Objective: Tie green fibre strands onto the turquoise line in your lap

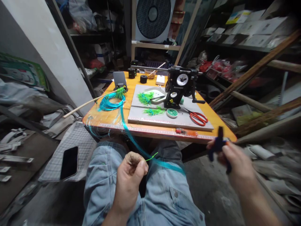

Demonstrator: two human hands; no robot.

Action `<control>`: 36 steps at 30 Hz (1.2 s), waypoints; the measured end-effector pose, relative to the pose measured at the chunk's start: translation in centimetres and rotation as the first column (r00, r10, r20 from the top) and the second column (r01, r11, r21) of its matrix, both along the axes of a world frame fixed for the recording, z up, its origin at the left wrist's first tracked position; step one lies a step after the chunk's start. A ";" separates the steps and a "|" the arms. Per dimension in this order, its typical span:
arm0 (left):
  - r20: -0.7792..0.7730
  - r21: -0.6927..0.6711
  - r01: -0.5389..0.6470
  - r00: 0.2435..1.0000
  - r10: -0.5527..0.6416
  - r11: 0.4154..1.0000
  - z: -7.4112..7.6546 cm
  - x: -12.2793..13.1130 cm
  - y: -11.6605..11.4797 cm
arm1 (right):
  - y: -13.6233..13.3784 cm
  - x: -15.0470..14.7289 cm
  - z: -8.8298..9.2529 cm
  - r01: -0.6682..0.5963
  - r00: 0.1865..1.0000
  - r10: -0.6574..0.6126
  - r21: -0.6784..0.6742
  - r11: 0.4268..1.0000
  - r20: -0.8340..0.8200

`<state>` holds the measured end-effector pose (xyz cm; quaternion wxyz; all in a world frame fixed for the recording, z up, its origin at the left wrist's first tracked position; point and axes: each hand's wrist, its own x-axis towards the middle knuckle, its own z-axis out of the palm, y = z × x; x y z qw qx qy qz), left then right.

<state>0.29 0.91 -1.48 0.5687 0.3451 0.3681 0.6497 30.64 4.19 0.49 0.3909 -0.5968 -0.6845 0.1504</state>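
My left hand (131, 172) is closed in a pinch above my lap, on a short bright green cord (151, 156) that seems to have a small knot near its tip. Off to the right, my right hand (235, 160) grips dark blue pliers (219, 144), smeared by motion, jaws pointing up. A bundle of thin blue line (131, 138) hangs from the table, passes behind the green cord and lies over my thigh. On the table its coil (110, 102) rests at the left. Bunches of green and blue strands (145, 98) lie on a grey board (138, 116).
The orange table (94, 110) carries a black hand-crank machine (180, 84), red-handled scissors (198, 118), a small bowl of green beads (172, 113) and an orange-handled tool (187, 132) at its front edge. A phone (69, 162) lies on cloth at left. Wooden beams (256, 69) stand at right.
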 end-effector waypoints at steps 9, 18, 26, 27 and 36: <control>0.002 0.036 0.055 0.998 -0.055 0.998 1.0 0.0 -0.9 | -4.8 -12.4 0.5 -0.402 0.903 0.389 -0.035 0.915 -0.182; -0.060 0.046 0.060 0.997 -0.057 0.997 0.7 0.0 -1.0 | -4.7 -12.3 0.2 -0.315 0.947 0.319 0.079 0.946 -0.037; -0.517 0.057 0.147 0.850 -0.097 0.988 1.8 -0.5 -1.2 | -4.4 -12.1 1.1 -0.393 0.919 0.393 0.114 0.912 0.027; -0.574 0.089 0.176 0.814 -0.094 0.980 2.0 -0.5 -1.1 | -4.1 -12.1 1.2 -0.407 0.914 0.404 0.113 0.907 0.049; -0.528 0.124 0.236 0.838 -0.137 0.964 0.6 -0.3 -1.4 | -3.3 -12.1 0.7 -0.444 0.896 0.444 0.009 0.896 0.030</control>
